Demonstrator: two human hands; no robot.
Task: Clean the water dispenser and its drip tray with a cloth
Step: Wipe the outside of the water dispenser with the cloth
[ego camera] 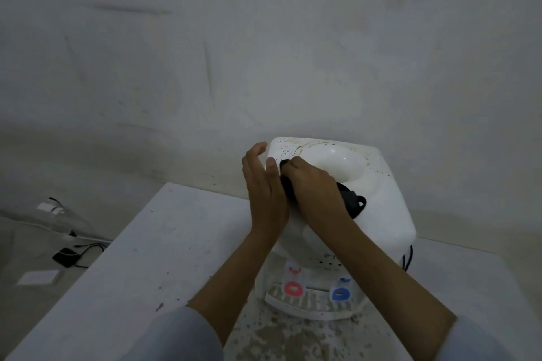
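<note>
Right now the person is working on the top of the water dispenser (378,199), which stands on a white table (164,243) against the wall. The right hand (315,187) presses a dark cloth (353,202) onto the top surface, fingers curled over it, just beside the round bottle well; part of the cloth sticks out past the hand toward the right. The left hand (264,184) has its fingers relaxed and slightly cupped, steadying the dispenser's left upper edge, holding nothing.

By my reckoning this is the top-wiping step, and it is not finished: dark specks and brownish streaks show along the far edge and left corner of the top (the well itself looks cleaner, though the light is poor). The next move calls for carrying the cloth out to those far corners with the steadying hand bracing the body so it doesn't slide.

Below, the red tap (293,287) and blue tap (340,293) hang over the drip tray (308,306), which looks speckled with grime and untouched. The table in front of it is stained too.
</note>
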